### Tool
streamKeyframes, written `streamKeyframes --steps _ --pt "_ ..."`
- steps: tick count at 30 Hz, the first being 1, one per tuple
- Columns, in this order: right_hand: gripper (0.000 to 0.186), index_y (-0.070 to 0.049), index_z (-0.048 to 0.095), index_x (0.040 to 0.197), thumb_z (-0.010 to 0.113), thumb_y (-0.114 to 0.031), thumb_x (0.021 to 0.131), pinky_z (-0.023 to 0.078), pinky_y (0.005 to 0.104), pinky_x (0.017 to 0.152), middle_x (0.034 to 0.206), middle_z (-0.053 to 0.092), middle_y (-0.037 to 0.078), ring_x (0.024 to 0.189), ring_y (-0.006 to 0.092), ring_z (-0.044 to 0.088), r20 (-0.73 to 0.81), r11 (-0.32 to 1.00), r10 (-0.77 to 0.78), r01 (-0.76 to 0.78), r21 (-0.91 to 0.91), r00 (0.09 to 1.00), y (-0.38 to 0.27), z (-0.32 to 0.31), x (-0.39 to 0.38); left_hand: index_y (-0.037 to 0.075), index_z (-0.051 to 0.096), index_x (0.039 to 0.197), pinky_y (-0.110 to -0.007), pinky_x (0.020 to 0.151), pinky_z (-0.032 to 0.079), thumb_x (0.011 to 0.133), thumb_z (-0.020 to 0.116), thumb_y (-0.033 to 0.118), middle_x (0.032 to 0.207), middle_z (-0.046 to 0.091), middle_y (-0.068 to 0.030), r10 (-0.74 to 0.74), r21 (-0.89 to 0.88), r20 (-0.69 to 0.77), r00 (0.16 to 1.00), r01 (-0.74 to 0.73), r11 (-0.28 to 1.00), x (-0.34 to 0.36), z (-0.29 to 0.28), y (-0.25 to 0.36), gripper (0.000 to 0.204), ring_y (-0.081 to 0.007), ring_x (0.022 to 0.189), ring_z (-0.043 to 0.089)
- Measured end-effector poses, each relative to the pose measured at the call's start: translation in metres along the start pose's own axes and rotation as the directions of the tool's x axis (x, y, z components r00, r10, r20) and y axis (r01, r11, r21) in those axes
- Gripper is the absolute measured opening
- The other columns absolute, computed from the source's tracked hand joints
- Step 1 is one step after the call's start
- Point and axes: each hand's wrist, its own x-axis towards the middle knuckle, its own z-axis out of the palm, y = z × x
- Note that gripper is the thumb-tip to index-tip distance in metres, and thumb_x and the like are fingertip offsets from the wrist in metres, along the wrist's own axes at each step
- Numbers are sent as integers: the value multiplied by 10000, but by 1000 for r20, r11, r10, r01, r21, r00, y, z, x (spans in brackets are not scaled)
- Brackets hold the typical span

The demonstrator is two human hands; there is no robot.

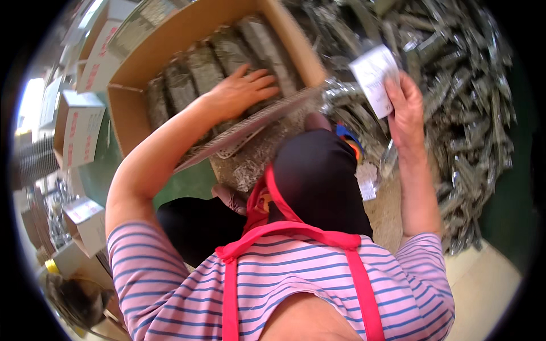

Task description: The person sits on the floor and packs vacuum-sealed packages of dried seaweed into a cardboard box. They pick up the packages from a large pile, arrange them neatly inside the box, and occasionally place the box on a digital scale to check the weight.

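Observation:
An open cardboard box [131,96] sits in front of me, holding several long grey-green wrapped packs [188,71] side by side. My left hand [244,91] rests on the packs toward the box's right, fingers spread and holding nothing. My right hand [404,102] grips a white printed paper slip [372,79] between thumb and fingers, to the right of the box. Behind that hand lies a large pile of loose packs [466,119] in shiny clear wrap.
At left are white cartons [79,128] on a green floor [185,184]. Below the box, by my knee, lie a blue and orange object [351,139] and a white label [367,190]. Tan boards [478,275] show at lower right, and my bent legs [313,176] sit between.

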Motion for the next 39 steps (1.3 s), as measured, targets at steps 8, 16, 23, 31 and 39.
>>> streamKeyframes --steps 8,16,23,31,39 --pt "426 -38 402 1196 505 -34 783 496 468 701 905 626 247 863 404 608 630 162 335 616 -771 701 3 176 111 169 485 1155 -504 1093 201 615 682 76 1240 481 -10 36 18 -84 996 -35 999 -33 -15 -17 583 -209 1234 395" --pt "458 -41 455 1279 547 -221 868 483 343 732 888 647 166 772 240 622 632 429 -87 601 -674 770 -4 171 139 143 380 1307 -511 1095 160 595 706 72 1386 367 -38 -253 -87 -153 955 242 966 -63 -50 -20 786 -226 1342 265" --pt "489 -60 431 1306 486 -354 920 430 319 914 1190 567 84 1083 201 544 283 960 159 -81 -268 946 20 74 133 8 151 1419 -446 1104 170 683 740 283 1458 215 -169 -804 -263 -467 368 811 523 -192 -93 -4 982 -332 1363 171" --pt "587 -83 461 1254 425 -547 897 470 391 864 1186 550 73 1046 221 548 -62 728 671 -672 -135 739 186 -14 141 -13 599 1042 -400 784 489 751 561 330 975 616 -258 -950 -620 221 222 784 38 -258 -52 37 451 -351 905 603" --pt "649 -113 440 1282 446 -604 858 423 412 924 1226 525 72 1116 242 500 277 597 780 -800 -60 562 114 195 67 -37 608 866 -421 703 488 688 524 163 857 633 -236 -969 -689 206 133 723 -47 -405 3 -15 281 -365 795 620"
